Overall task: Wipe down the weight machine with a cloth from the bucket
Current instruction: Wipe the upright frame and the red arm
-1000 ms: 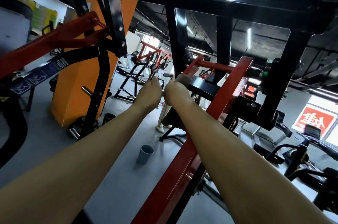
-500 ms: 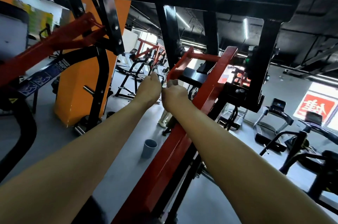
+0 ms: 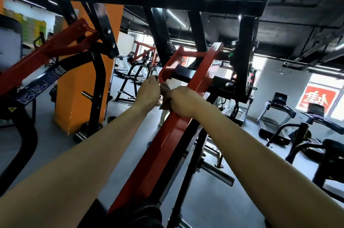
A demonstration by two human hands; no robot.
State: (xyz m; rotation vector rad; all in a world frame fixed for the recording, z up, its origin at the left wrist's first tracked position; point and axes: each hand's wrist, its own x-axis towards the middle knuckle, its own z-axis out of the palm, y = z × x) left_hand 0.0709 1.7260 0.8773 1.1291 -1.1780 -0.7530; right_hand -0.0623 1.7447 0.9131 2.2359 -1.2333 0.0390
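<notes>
The cloth [image 3: 164, 100], dark and bunched, is held against the upper part of the red arm [image 3: 163, 145] of the machine [image 3: 245, 45], between the two hands. The right hand [image 3: 183, 101] is curled over it, with the fingers wrapped round the cloth and the arm's edge together. The left hand [image 3: 148, 91] is seen from the back, just left of the cloth and touching it. Its fingers are folded away beyond the knuckles, so whether they pinch the cloth or the handle cannot be told.

Just beyond the fingers a red handle [image 3: 168, 67] bends up and round, and a black bracket [image 3: 186, 75] crosses behind it. Above the fingers a black crossbeam [image 3: 158, 1] spans the view, with black uprights dropping from it. Well left of the fingers an orange pillar [image 3: 83, 82] stands, and a second red arm [image 3: 46, 54] slants in front of it. Below and right of the fingers a steel peg [image 3: 216, 174] juts from the machine. Far to the right, treadmills [image 3: 275, 116] are set before a window bearing a red sign [image 3: 320, 99].

Most of the cloth is covered by the right hand, and only a crumpled edge is shown. Pale trouser legs [image 3: 163, 117] are glimpsed under the cloth, but the rest of that person is hidden behind the hands and the red arm. The label [image 3: 44, 78] on the black bar at the left is too blurred to be read. Both forearms are cut off at the lower edge.
</notes>
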